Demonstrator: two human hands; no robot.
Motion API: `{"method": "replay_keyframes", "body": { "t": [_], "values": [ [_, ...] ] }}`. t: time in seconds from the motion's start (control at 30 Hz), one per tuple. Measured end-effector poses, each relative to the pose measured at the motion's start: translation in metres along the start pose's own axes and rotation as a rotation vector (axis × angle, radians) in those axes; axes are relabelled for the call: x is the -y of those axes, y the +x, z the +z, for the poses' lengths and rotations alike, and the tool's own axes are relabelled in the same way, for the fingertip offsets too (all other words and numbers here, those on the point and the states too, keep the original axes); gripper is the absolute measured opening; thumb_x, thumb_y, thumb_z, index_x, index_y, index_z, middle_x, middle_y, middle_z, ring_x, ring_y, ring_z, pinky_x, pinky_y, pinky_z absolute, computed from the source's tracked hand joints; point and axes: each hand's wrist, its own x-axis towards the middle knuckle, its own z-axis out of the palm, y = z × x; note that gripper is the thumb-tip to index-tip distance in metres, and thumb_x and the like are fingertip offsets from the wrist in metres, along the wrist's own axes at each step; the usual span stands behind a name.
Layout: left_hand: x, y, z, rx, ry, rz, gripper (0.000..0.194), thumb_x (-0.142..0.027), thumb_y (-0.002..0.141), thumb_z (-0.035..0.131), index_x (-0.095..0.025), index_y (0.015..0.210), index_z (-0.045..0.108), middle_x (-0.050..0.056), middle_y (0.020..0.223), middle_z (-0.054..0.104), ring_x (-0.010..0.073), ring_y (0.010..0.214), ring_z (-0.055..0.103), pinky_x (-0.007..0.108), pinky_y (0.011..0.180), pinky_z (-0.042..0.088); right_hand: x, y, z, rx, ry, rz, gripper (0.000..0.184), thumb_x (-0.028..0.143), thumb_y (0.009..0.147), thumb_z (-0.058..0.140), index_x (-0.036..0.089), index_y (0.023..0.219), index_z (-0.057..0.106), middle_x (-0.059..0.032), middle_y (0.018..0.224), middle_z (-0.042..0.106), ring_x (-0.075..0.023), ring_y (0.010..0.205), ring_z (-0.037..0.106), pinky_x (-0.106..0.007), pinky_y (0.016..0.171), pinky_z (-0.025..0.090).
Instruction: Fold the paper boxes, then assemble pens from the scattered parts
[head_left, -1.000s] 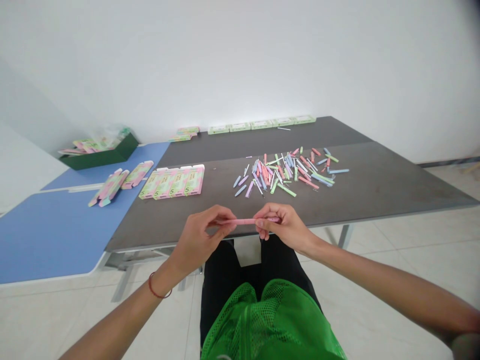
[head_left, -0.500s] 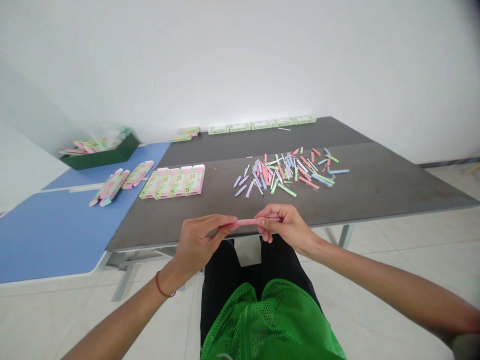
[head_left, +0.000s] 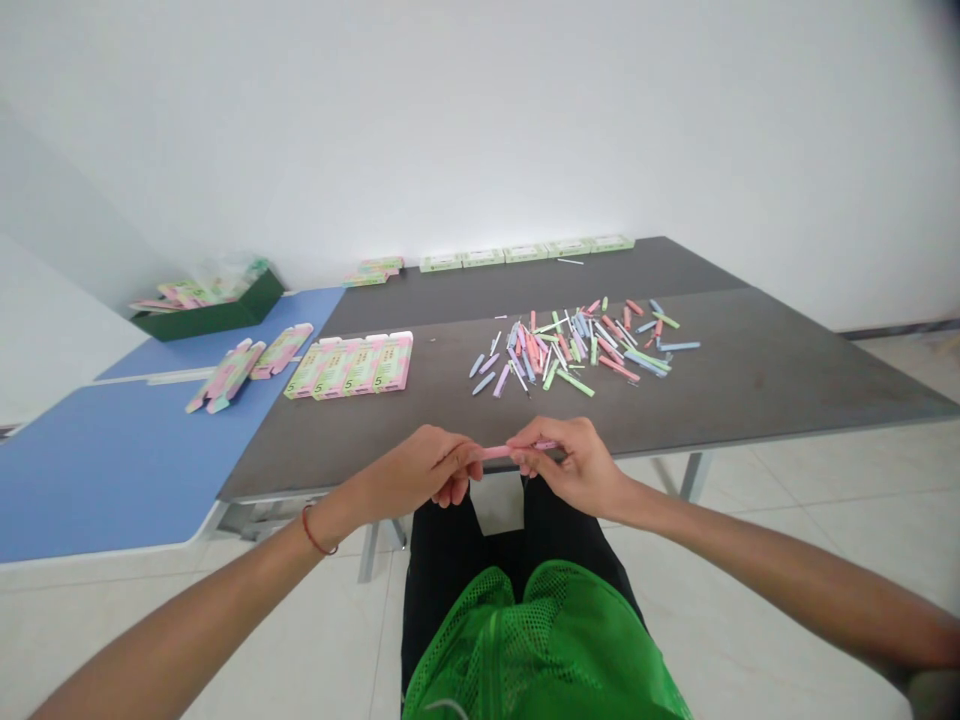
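A slim pink pen (head_left: pixel 495 453) lies crosswise between my two hands, just over the table's front edge. My left hand (head_left: pixel 435 465) is closed on its left end, fingers curled under. With thumb and fingertips my right hand (head_left: pixel 566 460) pinches the right part, and a bit of pink shows past those fingers. Beyond the hands, a loose pile of pen parts (head_left: pixel 574 345) in pink, red, blue, green, purple and white is spread over the dark table (head_left: pixel 442 400).
Several upright-printed pink-green cartons (head_left: pixel 349 367) stand in a row at left. More flat cartons (head_left: pixel 281 350) lie on the blue table (head_left: pixel 112 470), near a dark green bin (head_left: pixel 217 318). Long pale green boxes (head_left: pixel 525 253) line the back edge by the wall.
My left hand has rolled over, its fingers now curled under the pen instead of stretched along it. The right hand still pinches the pen, slightly lower in view.
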Motion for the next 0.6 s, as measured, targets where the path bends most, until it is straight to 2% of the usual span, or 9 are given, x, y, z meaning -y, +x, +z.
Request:
{"method": "replay_keyframes", "body": {
  "t": [0.03, 0.1, 0.23, 0.3, 0.37, 0.4, 0.47, 0.53, 0.6],
  "values": [
    [-0.001, 0.001, 0.002, 0.014, 0.017, 0.009, 0.054, -0.049, 0.110, 0.030, -0.015, 0.086, 0.065, 0.000, 0.062, 0.065, 0.0105, 0.051, 0.059, 0.020, 0.052, 0.045, 0.002, -0.001, 0.000, 0.002, -0.014, 0.004, 0.017, 0.033, 0.094, 0.070, 0.017, 0.093, 0.073, -0.0016, 0.066, 0.069, -0.0144, 0.058, 0.065, -0.026, 0.057, 0.053],
    [-0.002, 0.001, 0.008, -0.066, 0.217, 0.077, 0.051, -0.045, 0.111, 0.031, -0.016, 0.082, 0.062, -0.002, 0.060, 0.061, 0.0101, 0.050, 0.054, 0.022, 0.053, 0.041, 0.006, -0.002, 0.001, -0.029, 0.046, 0.087, 0.019, 0.035, 0.092, 0.071, 0.016, 0.091, 0.072, 0.0008, 0.060, 0.064, -0.0125, 0.051, 0.060, -0.024, 0.051, 0.049],
    [0.002, 0.001, 0.021, -0.340, 0.857, 0.316, 0.044, -0.037, 0.112, 0.034, -0.016, 0.084, 0.061, 0.001, 0.068, 0.063, 0.0145, 0.059, 0.055, 0.028, 0.057, 0.035, 0.013, 0.004, 0.002, -0.030, 0.378, 0.472, 0.032, 0.043, 0.080, 0.081, 0.014, 0.082, 0.067, 0.0025, 0.056, 0.059, -0.0082, 0.041, 0.049, -0.020, 0.038, 0.036],
    [0.004, 0.002, 0.026, -0.395, 1.083, 0.425, 0.037, -0.032, 0.111, 0.038, -0.015, 0.089, 0.062, 0.003, 0.072, 0.064, 0.0165, 0.066, 0.058, 0.029, 0.060, 0.036, 0.011, 0.008, 0.002, 0.032, 0.522, 0.671, 0.037, 0.042, 0.071, 0.088, 0.013, 0.076, 0.065, 0.0015, 0.057, 0.060, -0.0057, 0.041, 0.046, -0.019, 0.036, 0.031],
    [0.005, 0.003, 0.027, -0.397, 1.194, 0.451, 0.031, -0.028, 0.110, 0.040, -0.015, 0.093, 0.062, 0.004, 0.076, 0.065, 0.0180, 0.072, 0.060, 0.029, 0.064, 0.038, 0.006, 0.010, 0.002, 0.058, 0.566, 0.724, 0.040, 0.042, 0.068, 0.090, 0.013, 0.074, 0.063, 0.0015, 0.057, 0.059, -0.0049, 0.041, 0.045, -0.018, 0.037, 0.031],
    [0.004, 0.004, 0.025, -0.370, 1.197, 0.424, 0.029, -0.027, 0.110, 0.040, -0.015, 0.094, 0.062, 0.005, 0.079, 0.066, 0.0187, 0.074, 0.061, 0.029, 0.065, 0.039, 0.003, 0.009, 0.003, 0.055, 0.541, 0.675, 0.040, 0.044, 0.071, 0.088, 0.014, 0.076, 0.062, 0.0017, 0.058, 0.060, -0.0058, 0.042, 0.047, -0.019, 0.039, 0.032],
    [0.001, 0.005, 0.018, -0.265, 1.095, 0.301, 0.030, -0.027, 0.110, 0.038, -0.015, 0.095, 0.061, 0.005, 0.078, 0.066, 0.0191, 0.072, 0.062, 0.029, 0.064, 0.039, -0.002, 0.007, 0.003, 0.042, 0.415, 0.468, 0.037, 0.047, 0.081, 0.081, 0.015, 0.082, 0.062, 0.0015, 0.061, 0.062, -0.0091, 0.046, 0.053, -0.021, 0.043, 0.039],
    [-0.002, 0.006, 0.007, -0.078, 0.864, 0.193, 0.032, -0.030, 0.111, 0.037, -0.016, 0.097, 0.062, 0.003, 0.074, 0.065, 0.0178, 0.067, 0.061, 0.028, 0.062, 0.040, -0.006, 0.005, 0.001, 0.064, 0.212, 0.230, 0.029, 0.045, 0.092, 0.071, 0.017, 0.089, 0.064, 0.0004, 0.067, 0.065, -0.0124, 0.054, 0.059, -0.024, 0.051, 0.046],
    [-0.003, 0.007, -0.002, 0.153, 0.561, 0.176, 0.033, -0.030, 0.110, 0.036, -0.017, 0.101, 0.065, 0.001, 0.073, 0.065, 0.0151, 0.065, 0.061, 0.025, 0.062, 0.042, -0.006, 0.004, -0.003, 0.144, -0.049, -0.008, 0.022, 0.039, 0.099, 0.062, 0.018, 0.094, 0.066, -0.0030, 0.077, 0.069, -0.0153, 0.066, 0.063, -0.028, 0.063, 0.049]
  ]
}}
